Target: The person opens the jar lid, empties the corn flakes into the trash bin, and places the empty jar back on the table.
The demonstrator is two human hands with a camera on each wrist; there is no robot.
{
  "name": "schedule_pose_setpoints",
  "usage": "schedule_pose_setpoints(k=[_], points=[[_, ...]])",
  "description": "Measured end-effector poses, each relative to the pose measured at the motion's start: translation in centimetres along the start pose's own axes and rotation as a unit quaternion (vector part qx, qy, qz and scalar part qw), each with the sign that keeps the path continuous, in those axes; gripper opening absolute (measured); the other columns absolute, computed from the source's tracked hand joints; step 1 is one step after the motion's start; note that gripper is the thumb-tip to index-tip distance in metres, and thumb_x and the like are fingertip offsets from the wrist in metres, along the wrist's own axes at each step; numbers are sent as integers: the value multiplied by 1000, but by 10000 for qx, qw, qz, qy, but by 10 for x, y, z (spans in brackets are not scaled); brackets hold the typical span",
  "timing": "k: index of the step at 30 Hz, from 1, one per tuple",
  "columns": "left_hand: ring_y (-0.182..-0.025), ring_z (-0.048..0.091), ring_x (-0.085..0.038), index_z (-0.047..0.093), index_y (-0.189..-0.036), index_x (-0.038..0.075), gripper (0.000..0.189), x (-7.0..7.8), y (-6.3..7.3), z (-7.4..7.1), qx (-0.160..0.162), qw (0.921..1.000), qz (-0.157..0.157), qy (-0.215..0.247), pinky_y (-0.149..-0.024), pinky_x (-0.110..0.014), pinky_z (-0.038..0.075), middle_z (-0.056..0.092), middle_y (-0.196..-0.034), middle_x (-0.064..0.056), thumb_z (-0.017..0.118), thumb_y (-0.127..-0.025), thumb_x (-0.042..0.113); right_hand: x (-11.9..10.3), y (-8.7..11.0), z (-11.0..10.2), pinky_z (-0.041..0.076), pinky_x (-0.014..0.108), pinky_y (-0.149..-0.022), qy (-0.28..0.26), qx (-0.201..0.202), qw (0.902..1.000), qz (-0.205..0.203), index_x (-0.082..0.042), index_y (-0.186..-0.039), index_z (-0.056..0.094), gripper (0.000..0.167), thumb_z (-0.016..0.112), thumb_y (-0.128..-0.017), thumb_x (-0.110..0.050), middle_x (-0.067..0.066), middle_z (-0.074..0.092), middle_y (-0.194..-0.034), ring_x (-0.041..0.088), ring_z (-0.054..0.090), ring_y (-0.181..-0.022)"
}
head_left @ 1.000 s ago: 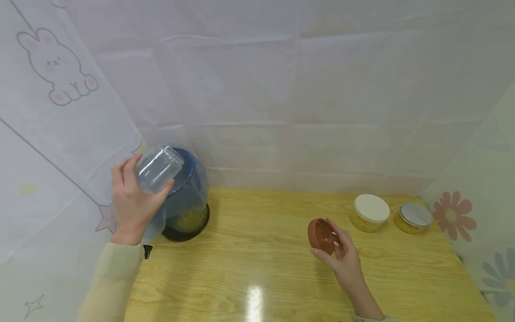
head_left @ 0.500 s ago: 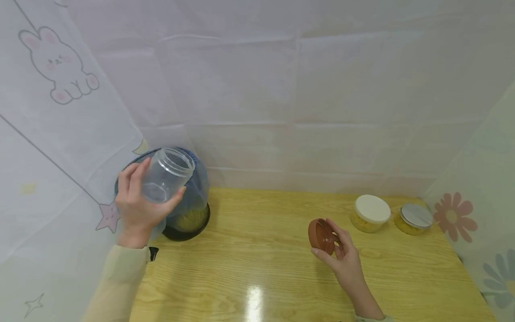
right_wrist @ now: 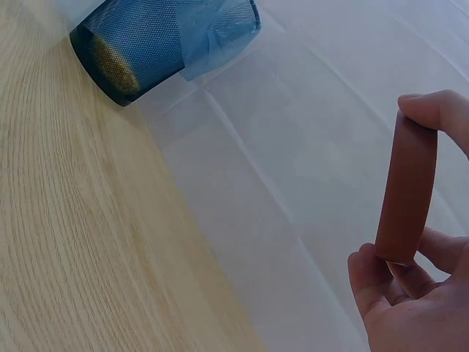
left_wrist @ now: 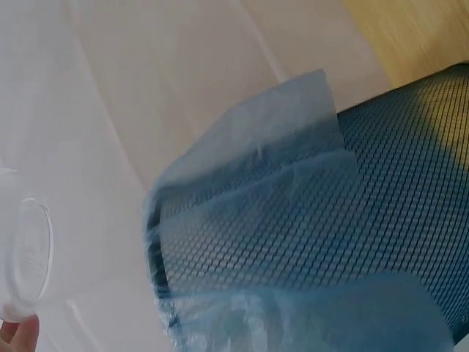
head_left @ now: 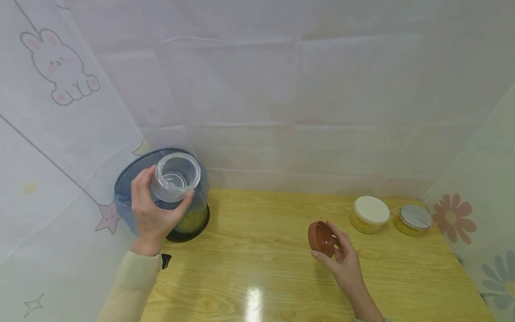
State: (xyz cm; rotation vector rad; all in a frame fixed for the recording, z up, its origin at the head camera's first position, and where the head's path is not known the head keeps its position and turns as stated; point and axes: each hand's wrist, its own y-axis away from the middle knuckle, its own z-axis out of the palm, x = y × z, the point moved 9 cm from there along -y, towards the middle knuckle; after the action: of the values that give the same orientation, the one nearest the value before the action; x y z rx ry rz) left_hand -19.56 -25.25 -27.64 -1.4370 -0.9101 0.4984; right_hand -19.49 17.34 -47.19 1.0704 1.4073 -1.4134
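My left hand (head_left: 154,214) grips a clear, empty jar (head_left: 177,176) by its side, its open mouth turned up toward the head camera. Behind and below the jar stands a mesh bin (left_wrist: 410,169) lined with a blue plastic bag (head_left: 132,179). In the left wrist view only the jar's round base and some fingertips show at the left edge. My right hand (head_left: 346,268) holds a reddish-brown round lid (head_left: 321,239) by its rim between thumb and fingers, on edge above the table, its hollow side facing left. The right wrist view shows that lid edge-on.
Two lidded tubs of yellow contents stand at the table's back right: one with a white lid (head_left: 372,210), one with a silver lid (head_left: 415,217). The light wooden table (head_left: 257,250) meets a pale cloth backdrop (head_left: 249,112) behind. Printed cloth also hangs at both sides.
My left hand has moved right and turned the jar from tipped over the bin to mouth-up. My right hand and the lid have stayed nearly still.
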Motion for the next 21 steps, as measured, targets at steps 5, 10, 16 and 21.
schedule_pose_setpoints(k=[5,10,16,21], points=[[-113,49,-40,54,-139,-5,95,-4,12,6,-202,9994,-271,63,-99,-37,43,52,-125,-29,83,-70,53,0,0,0,49,20,-95,-93,16,9999,43,3,-153,39,78,74,-85,13,17,39,-141,20,50,-119],[-113,44,-37,56,-140,0,95,-9,25,10,-299,9986,-428,34,-99,-46,40,48,-123,-30,83,-65,52,5,1,-1,49,21,-96,-21,16,9998,172,2,-153,38,79,75,-84,12,15,39,-141,22,50,-120],[-107,48,-40,58,-136,0,93,-6,42,14,-229,9987,-450,49,-93,-48,42,53,-122,-27,87,-66,54,8,1,0,48,20,-96,86,19,9998,198,4,-153,38,78,76,-85,11,15,40,-142,21,50,-120],[-108,53,-39,58,-137,-1,97,-7,66,19,-459,9968,-645,95,-96,-44,44,56,-122,-25,91,-64,54,11,1,1,48,19,-95,130,0,9997,200,3,-152,39,79,77,-84,11,14,40,-143,19,50,-120]])
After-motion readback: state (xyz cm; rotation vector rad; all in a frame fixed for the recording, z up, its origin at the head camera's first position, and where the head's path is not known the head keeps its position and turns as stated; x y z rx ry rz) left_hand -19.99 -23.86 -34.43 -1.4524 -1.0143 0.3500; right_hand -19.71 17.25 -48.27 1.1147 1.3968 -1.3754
